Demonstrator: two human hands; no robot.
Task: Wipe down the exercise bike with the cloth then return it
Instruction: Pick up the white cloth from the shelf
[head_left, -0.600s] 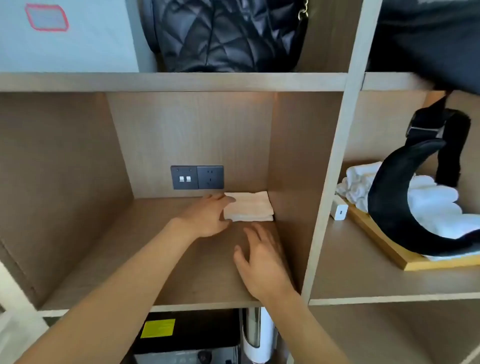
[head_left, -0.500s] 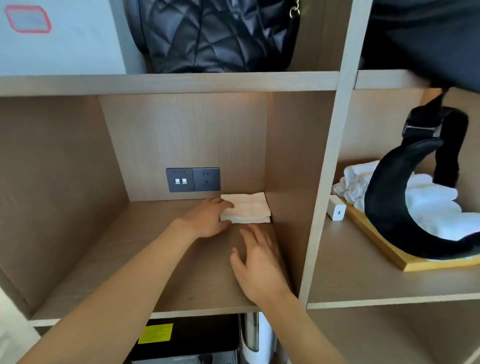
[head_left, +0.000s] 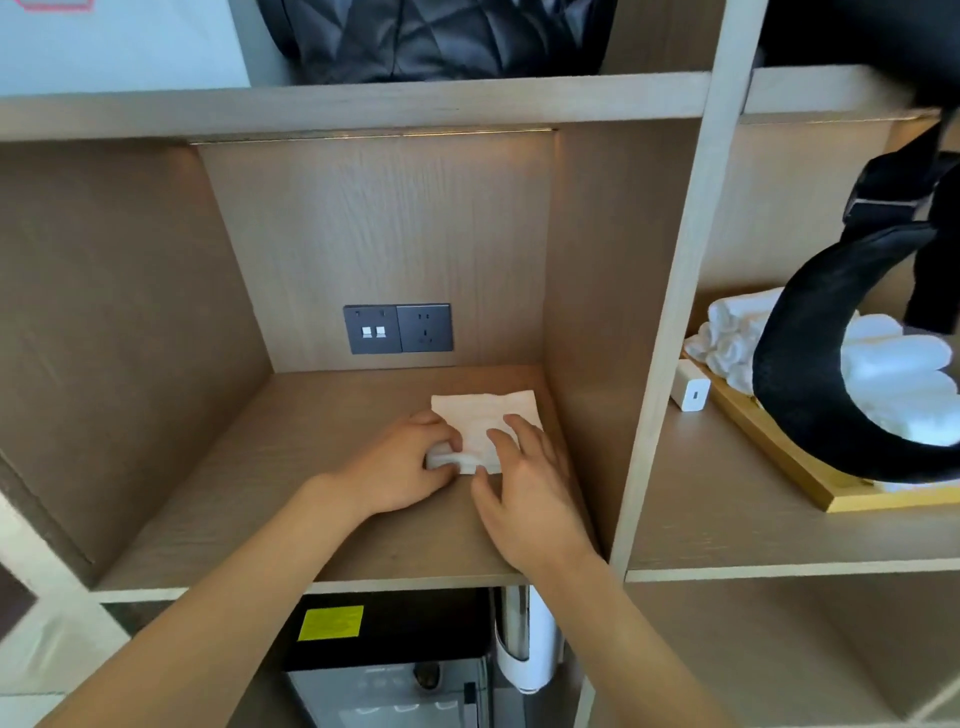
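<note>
Cloth (head_left: 485, 421) partly under both hands, maybe.

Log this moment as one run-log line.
phase: cloth at shelf | left hand: grips cloth near edge | right hand: fingers flat on cloth | cloth: folded, on shelf below socket

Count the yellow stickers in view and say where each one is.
1. The yellow sticker sits on the black appliance under the shelf; others may be hidden.
</note>
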